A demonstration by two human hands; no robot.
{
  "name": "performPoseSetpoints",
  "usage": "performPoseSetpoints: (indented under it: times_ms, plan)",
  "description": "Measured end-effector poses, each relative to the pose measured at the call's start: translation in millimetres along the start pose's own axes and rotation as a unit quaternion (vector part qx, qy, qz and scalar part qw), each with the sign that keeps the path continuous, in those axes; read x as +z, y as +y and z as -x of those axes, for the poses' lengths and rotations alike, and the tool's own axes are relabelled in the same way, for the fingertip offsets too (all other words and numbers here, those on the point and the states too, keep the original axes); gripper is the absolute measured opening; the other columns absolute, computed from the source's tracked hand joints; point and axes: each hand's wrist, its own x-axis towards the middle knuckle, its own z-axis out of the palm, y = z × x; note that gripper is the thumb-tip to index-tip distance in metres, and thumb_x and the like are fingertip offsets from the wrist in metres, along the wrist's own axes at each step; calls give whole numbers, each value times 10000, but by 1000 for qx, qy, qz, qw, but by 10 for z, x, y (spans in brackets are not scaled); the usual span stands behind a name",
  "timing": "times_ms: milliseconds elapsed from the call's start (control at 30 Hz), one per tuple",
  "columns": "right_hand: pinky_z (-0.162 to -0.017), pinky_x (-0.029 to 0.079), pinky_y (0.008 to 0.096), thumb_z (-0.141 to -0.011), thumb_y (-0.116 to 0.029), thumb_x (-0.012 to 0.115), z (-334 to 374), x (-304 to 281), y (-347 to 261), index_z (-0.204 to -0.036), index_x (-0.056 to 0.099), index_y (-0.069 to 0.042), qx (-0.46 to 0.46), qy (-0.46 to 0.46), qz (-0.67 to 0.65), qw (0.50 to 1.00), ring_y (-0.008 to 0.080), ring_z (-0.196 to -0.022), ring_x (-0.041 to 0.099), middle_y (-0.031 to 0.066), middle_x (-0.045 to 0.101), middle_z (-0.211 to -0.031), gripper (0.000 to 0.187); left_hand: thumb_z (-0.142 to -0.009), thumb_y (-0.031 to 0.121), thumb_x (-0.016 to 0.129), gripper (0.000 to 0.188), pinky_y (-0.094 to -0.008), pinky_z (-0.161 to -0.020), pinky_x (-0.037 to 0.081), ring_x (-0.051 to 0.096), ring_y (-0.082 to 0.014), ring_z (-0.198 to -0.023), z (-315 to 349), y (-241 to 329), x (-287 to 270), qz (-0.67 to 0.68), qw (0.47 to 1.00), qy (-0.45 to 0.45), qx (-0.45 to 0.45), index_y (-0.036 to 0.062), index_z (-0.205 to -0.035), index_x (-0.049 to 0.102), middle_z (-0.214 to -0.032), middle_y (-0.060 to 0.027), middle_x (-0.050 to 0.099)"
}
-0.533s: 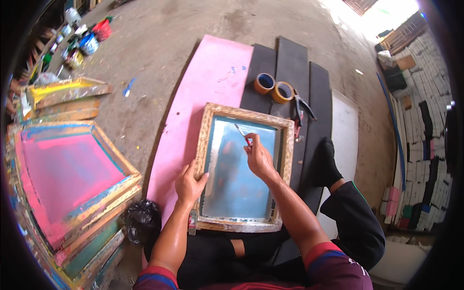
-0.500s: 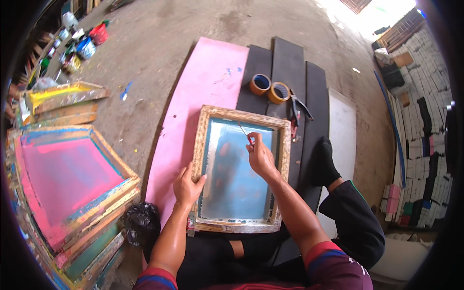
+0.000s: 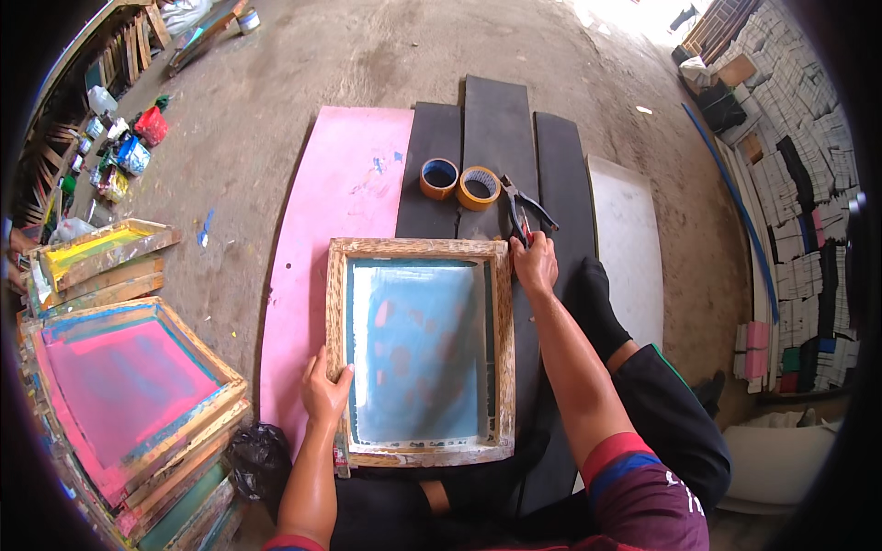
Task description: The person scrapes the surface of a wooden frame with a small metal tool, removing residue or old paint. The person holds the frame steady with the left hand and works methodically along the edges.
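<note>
1. Head view: your landmark, the wooden-framed screen (image 3: pixel 419 367), lies flat before your lap, blue mesh upward, spanning the pink board (image 3: pixel 335 184) and neighbouring black boards (image 3: pixel 496 110).
2. Your left hand (image 3: pixel 326 390) grips the screen's left rail, thumb on top. Your right hand (image 3: pixel 537 264) is curled just off the screen's upper right corner, at the pliers (image 3: pixel 513 192) and something red; you cannot tell which it holds.
3. Containers: well beyond the screen's upper left are a red bucket (image 3: pixel 151 127), a blue-and-white bucket (image 3: pixel 134 156) and a translucent jug (image 3: pixel 101 99), contents too small to make out. A black plastic bag (image 3: pixel 257 459) sits left of the screen's lower corner, its inside hidden.
4. Counts: two tape rolls (image 3: pixel 479 188) past the screen's top rail, one pair of pliers beside them, one pink board, three black boards, one white board (image 3: pixel 629 239) to the right.
5. Edges: the screen's bottom rail is close against your legs; your black sock (image 3: pixel 595 298) bounds its right. Left, past the pink board, the pink-mesh screen (image 3: pixel 129 376) tops a stack. Concrete floor (image 3: pixel 367 60) stretches beyond the boards' far ends.
</note>
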Motion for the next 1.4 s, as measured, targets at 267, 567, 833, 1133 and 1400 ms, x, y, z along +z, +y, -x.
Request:
performPoseSetpoints:
  times_ms: [267,567,833,1133,1400]
  plan:
    - [-923,582,550,-1042,-409,727,-270,216,160,-1131,717,-37,35,3,-51,998,437,-1025,762,209,798,-1055,383,-874,311,900,672,-482,-949,604,757,-417,-1081,3,21,-9,-23,1000,6,3,-85,-1383,714,-1183,-248,773]
    - [-444,377,276,-1053,-246,776,-264,227,598,-981,682,-81,53,28,-453,890,81,-529,503,-25,573,-708,203,-919,343,876,644,-473,-973,591,738,-410,-1118,-16,82,0,46,998,-4,-46,-62,-1394,718,-1245,-242,750]
    - [-451,386,244,-1079,-218,751,1467,-596,-144,-943,630,-88,34,-131,-564,815,47,-513,475,-51,541,-691,223,-974,184,847,478,-447,-1132,525,687,-344,-1298,-8,179,-173,246,963,108,-2,-29,-1386,731,-1360,-200,741]
    - [-480,356,271,-1051,-171,773,3370,-482,-1017,-1030,702,-19,116,-441,-531,714,67,-575,472,-32,569,-746,169,-1041,645,694,1075,-533,-1310,323,400,-406,-1593,187,528,-559,527,848,-43,-29,-24,-1740,226,-1684,-298,419]
    - [-512,402,260,-1099,-258,737,3623,-240,-1368,-1066,669,-24,4,-528,-406,746,69,-600,517,-16,588,-746,246,-1065,213,669,545,-406,-862,633,720,-238,-926,87,351,-839,635,734,14,-241,29,-1531,454,-1154,-140,693]
